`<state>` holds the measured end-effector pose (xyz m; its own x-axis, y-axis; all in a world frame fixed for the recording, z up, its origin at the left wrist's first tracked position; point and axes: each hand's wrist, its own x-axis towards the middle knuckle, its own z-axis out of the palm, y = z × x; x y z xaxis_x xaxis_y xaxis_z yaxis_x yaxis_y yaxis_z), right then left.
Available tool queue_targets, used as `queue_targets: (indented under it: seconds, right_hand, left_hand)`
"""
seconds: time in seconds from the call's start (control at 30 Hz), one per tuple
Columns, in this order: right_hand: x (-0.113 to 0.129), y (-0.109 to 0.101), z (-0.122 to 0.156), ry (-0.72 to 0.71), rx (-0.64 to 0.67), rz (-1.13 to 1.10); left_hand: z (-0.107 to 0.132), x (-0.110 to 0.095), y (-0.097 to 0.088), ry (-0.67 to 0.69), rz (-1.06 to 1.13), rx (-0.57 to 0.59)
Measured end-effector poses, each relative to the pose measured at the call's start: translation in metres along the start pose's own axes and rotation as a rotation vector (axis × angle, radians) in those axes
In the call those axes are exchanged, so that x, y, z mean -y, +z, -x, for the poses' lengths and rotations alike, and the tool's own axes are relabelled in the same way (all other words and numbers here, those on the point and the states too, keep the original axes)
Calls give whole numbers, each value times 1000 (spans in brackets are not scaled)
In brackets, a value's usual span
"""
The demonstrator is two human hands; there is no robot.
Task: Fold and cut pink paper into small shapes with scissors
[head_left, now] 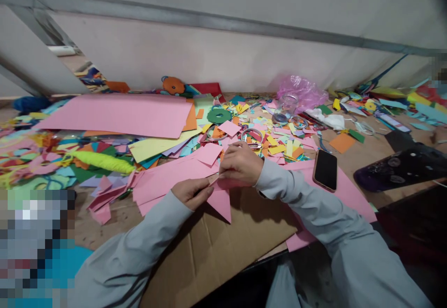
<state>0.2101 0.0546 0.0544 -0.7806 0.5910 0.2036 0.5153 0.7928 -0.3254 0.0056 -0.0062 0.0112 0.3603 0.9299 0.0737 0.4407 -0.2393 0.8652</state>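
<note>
Pinched between the thumb and fingers of my left hand (193,193) is the edge of a folded pink paper (221,204). My right hand (240,164) closes on the same paper from the other side, fingers bent over its top edge. A pointed corner of the paper hangs down over a brown cardboard sheet (223,247). Just behind my hands lies a small pink paper square (208,153), on top of larger pink sheets (157,184). Scissors (252,137) rest beyond my right hand, their blades partly hidden.
A black phone (325,170) lies right of my right arm. Farther back are a glass jar (286,105), a pink plastic bag (302,93) and many coloured scraps. A large pink sheet (118,115) and a neon yellow yarn skein (104,161) lie left. A white panel (209,50) rises behind.
</note>
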Motion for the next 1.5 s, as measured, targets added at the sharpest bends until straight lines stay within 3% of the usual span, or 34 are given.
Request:
queue_targets:
  seconds: [0.17,0.33,0.4,0.47,0.67,0.8,0.97,1.23,1.33,1.5]
  right_hand:
    - [-23,-8,1,71,-121,-203]
    - [-35,-5,2,339,-538,-690]
    - [-34,-3,1,412,-650,-929]
    - [-30,3,0,452,-635,-1093]
    - [2,32,-3,536,-285,-1222]
    - [16,40,-2,526,-376,-1167]
    - [14,40,-1,532,-417,-1137]
    - [17,40,-1,582,-414,-1368]
    - [16,42,-2,534,-408,-1443]
    - [7,39,-1,430,-447,-1234]
  left_hand:
    - [-2,0,-7,-59,43,-15]
    - [-4,7,-6,-178,253,-185]
    - [-5,11,-4,-241,349,-266]
    - [-6,15,-2,-269,403,-330]
    - [-5,10,2,-306,389,-406]
    - [-4,0,7,-307,361,-375]
    - [-3,-1,11,-257,346,-340]
    - [-2,1,12,-175,296,-318]
    - [-2,3,12,-157,285,-315]
    - [-3,7,9,-147,420,-273]
